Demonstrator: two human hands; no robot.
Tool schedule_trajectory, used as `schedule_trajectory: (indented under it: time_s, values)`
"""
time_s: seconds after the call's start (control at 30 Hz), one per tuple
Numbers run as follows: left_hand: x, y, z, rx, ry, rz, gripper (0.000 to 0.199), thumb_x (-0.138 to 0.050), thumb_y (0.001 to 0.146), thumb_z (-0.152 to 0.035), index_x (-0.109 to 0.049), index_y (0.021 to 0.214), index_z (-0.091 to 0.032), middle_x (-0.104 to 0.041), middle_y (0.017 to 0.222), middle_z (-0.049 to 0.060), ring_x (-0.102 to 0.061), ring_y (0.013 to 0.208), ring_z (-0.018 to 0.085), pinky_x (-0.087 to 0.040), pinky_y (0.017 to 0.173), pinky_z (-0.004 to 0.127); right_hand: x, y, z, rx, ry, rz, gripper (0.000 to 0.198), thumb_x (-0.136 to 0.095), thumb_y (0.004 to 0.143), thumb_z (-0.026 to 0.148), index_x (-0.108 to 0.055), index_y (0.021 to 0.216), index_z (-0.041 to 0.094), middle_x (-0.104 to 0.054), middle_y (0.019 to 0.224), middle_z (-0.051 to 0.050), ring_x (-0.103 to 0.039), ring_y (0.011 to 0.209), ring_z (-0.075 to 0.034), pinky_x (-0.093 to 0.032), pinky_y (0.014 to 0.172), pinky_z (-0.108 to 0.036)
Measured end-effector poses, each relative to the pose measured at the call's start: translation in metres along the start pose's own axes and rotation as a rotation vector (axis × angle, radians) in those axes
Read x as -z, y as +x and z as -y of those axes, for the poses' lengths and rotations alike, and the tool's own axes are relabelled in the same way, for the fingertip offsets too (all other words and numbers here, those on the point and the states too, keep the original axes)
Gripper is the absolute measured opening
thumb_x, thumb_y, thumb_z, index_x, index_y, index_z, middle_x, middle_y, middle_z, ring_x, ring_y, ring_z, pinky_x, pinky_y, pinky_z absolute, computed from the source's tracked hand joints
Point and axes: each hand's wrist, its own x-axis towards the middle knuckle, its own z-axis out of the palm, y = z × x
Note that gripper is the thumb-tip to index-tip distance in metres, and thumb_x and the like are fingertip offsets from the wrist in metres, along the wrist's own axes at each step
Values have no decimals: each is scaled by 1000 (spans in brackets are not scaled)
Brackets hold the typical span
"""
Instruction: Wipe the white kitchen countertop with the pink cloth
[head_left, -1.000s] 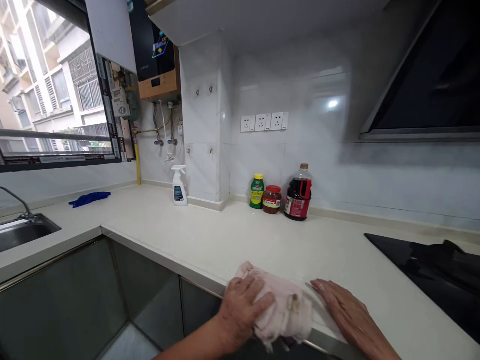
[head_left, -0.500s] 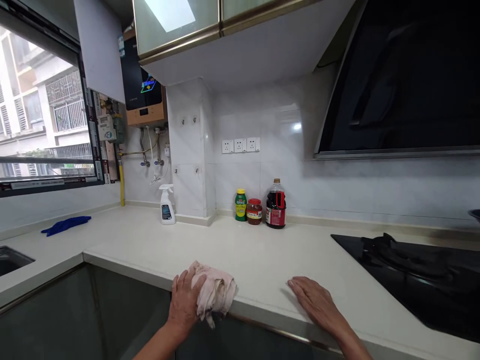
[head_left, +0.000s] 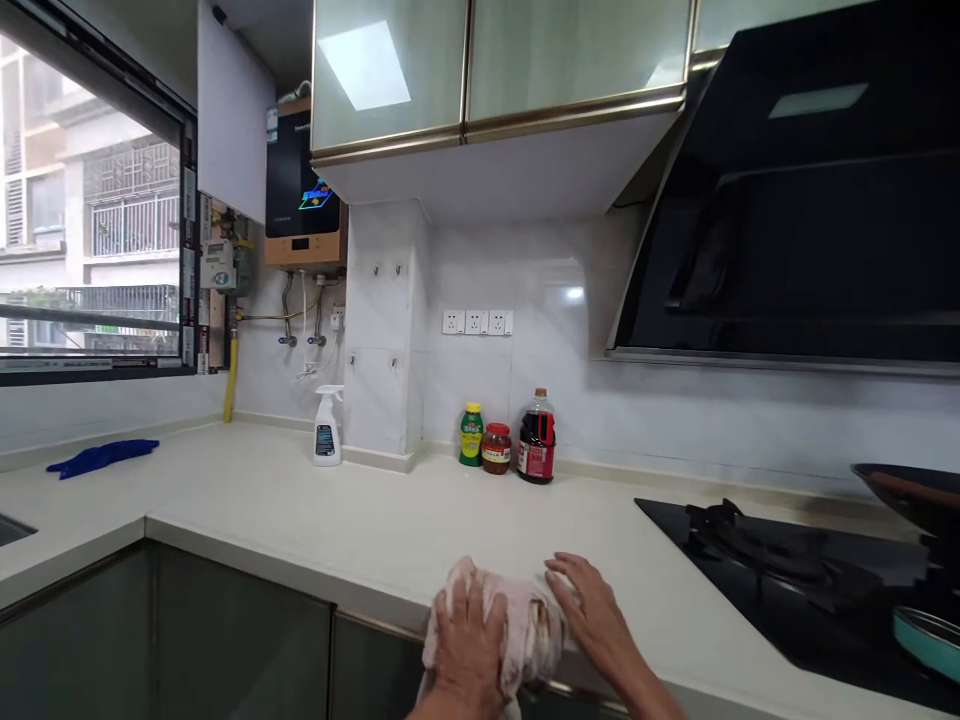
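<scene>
A crumpled pale pink cloth with dark stains lies at the front edge of the counter, part of it hanging over the edge. My left hand is wrapped over its left side, gripping it. Just right of the cloth is my right hand, its fingers stretched out and the thumb apart, with nothing held. Whether its fingertips touch the cloth, I cannot tell.
On the white counter, a spray bottle, a green bottle, a red-lidded jar and a dark sauce bottle stand by the wall. Blue gloves lie left. A black gas hob with a wok is right.
My left hand has moved right along the counter edge with the cloth. My right hand has come closer to it. The view has shifted, showing more of the hob and a wok.
</scene>
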Motion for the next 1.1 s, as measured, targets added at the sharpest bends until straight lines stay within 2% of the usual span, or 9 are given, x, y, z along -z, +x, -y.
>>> schedule_trajectory:
  time_s: [0.13, 0.27, 0.37, 0.43, 0.47, 0.57, 0.67, 0.87, 1.1]
  values:
    - [-12, 1, -8, -24, 9, -122, 84, -72, 76, -46, -43, 152, -25, -39, 157, 21, -34, 143, 47, -34, 108, 67, -28, -10, 53, 92, 158, 61, 45, -27, 106, 48, -61, 125, 26, -57, 132, -8, -50, 125, -25, -44, 107, -46]
    - [14, -14, 19, -202, -131, -65, 105, -79, 64, -54, -38, 155, -21, -31, 161, 20, -27, 148, 43, -34, 113, 59, -50, -28, 75, 97, -55, 100, 37, -38, 103, 43, -56, 132, 31, -57, 134, -6, -50, 125, -30, -39, 108, -56]
    - [49, -22, 52, -311, -347, 8, 66, -73, 74, -49, -61, 135, -28, -52, 150, 12, -44, 141, 33, -40, 112, 48, -50, -33, 78, 99, -206, 156, 41, -54, 97, 41, -53, 136, 29, -54, 138, -8, -47, 127, -33, -37, 107, -57]
    - [71, -19, 75, -212, -504, -44, 36, -58, 88, -43, -70, 118, -28, -68, 130, 7, -60, 124, 24, -48, 104, 38, -50, -29, 87, 72, -277, 220, 55, -73, 87, 43, -53, 135, 28, -53, 138, -10, -47, 125, -36, -37, 105, -57]
    - [80, -14, 86, -120, -539, -110, 31, -51, 93, -39, -72, 113, -27, -72, 120, 6, -64, 116, 21, -50, 100, 34, -52, -26, 94, 52, -326, 246, 66, -83, 77, 42, -54, 135, 27, -53, 137, -12, -47, 123, -39, -37, 103, -60]
    - [97, 9, 114, 127, -413, -249, 34, -42, 96, -36, -71, 108, -24, -73, 113, 6, -65, 111, 20, -49, 99, 34, -69, -10, 122, 10, -487, 302, 99, -99, 51, 31, -52, 138, 19, -53, 133, -21, -47, 118, -48, -35, 99, -67]
    - [94, 31, 127, 218, -289, -216, 30, -46, 93, -35, -72, 103, -23, -73, 110, 6, -64, 109, 22, -48, 97, 37, -92, 4, 139, 37, -547, 327, 112, -100, 48, 27, -45, 144, 11, -55, 127, -25, -50, 113, -47, -39, 97, -63]
    - [77, 42, 129, 295, -99, -54, 33, -53, 93, -47, -73, 110, -28, -71, 122, 4, -58, 121, 26, -38, 103, 42, -96, 0, 121, 120, -512, 368, 103, -94, 55, 20, -44, 145, 17, -46, 142, -20, -42, 127, -44, -37, 105, -58]
    - [82, 43, 130, 333, -37, 44, 34, -49, 94, -47, -73, 108, -28, -69, 126, 5, -56, 123, 25, -38, 100, 40, -53, -25, 70, 170, -426, 357, 101, -91, 58, 19, -43, 146, 27, -45, 147, -12, -39, 131, -41, -33, 108, -57]
